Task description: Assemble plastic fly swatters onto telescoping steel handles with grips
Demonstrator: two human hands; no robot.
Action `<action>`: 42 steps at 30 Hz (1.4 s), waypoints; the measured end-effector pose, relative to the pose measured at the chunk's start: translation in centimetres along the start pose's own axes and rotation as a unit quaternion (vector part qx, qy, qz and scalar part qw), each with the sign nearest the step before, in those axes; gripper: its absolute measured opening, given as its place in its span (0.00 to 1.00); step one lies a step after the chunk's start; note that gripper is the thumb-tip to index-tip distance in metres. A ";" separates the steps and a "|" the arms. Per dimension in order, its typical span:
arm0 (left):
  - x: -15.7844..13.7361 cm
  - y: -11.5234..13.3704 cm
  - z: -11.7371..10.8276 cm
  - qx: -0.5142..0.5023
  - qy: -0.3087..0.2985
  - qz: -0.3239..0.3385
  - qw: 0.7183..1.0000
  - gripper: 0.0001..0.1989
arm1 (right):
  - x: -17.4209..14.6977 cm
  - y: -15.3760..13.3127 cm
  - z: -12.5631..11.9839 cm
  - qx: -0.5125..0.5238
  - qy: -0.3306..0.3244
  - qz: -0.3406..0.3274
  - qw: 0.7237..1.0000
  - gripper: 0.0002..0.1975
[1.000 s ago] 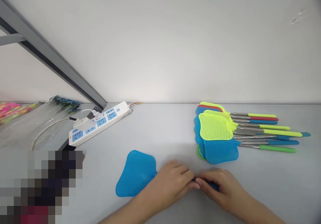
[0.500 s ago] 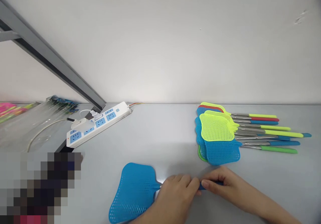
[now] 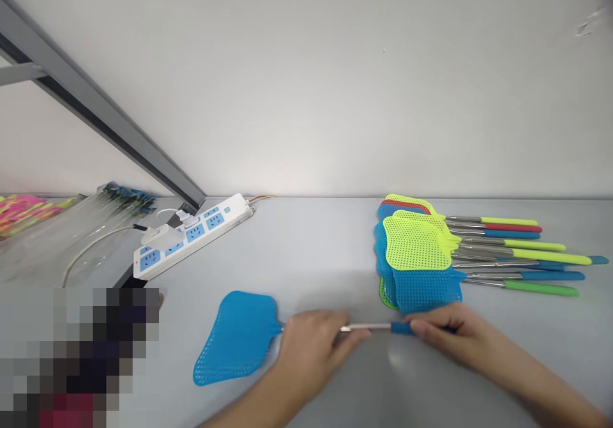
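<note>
A blue fly swatter (image 3: 237, 337) lies across the grey table (image 3: 316, 255) in front of me, its mesh head at the left. My left hand (image 3: 311, 345) grips the metal shaft just right of the head. My right hand (image 3: 443, 329) grips the blue handle end (image 3: 401, 328). A stretch of bare silver shaft (image 3: 371, 328) shows between the two hands.
A pile of several swatters (image 3: 421, 252) in yellow, blue, red and green lies at the right, handles pointing right. A white power strip (image 3: 191, 233) with plugs lies at the left back. Clear plastic bags (image 3: 52, 236) sit far left. A grey metal beam (image 3: 96, 121) slants down the wall.
My hands have moved apart along the swatter. The shaft between them has grown longer, and the blue head has shifted left.
</note>
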State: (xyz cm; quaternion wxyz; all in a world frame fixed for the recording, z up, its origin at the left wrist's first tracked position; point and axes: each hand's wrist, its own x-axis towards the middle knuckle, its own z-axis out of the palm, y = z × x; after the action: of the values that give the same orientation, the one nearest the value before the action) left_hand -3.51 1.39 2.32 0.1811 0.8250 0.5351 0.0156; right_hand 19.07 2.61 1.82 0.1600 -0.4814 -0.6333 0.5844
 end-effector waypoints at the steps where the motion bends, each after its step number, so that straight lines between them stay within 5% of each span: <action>1: 0.2 -0.4 -0.1 0.008 0.024 -0.024 0.999 0.21 | 0.0 -0.2 -0.6 0.029 0.010 0.023 0.999 0.20; 5: 0.6 -1.3 -0.4 0.020 0.101 -0.053 0.993 0.21 | 0.2 -0.5 -1.7 0.101 0.050 0.083 0.990 0.22; 12: 0.3 -0.5 0.2 0.026 0.166 0.022 0.986 0.21 | 0.1 -0.2 -0.6 0.093 0.103 0.088 0.986 0.18; 23: 0.4 -0.3 0.6 0.032 0.212 0.063 0.975 0.19 | 0.3 0.6 0.6 0.038 0.048 -0.027 0.998 0.19; 36: 0.5 0.4 2.0 0.042 0.176 0.096 0.979 0.16 | 0.0 0.3 2.1 -0.061 0.014 -0.127 0.990 0.21; 42: 0.6 0.4 1.6 0.017 0.159 0.114 0.981 0.13 | 0.6 0.2 2.9 -0.056 0.072 -0.109 0.990 0.14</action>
State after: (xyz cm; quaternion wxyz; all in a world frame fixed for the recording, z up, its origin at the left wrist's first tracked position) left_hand -2.52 1.33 0.85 0.0763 0.8704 0.4601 0.1579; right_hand 16.69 1.36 0.67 0.2410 -0.4589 -0.7002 0.4910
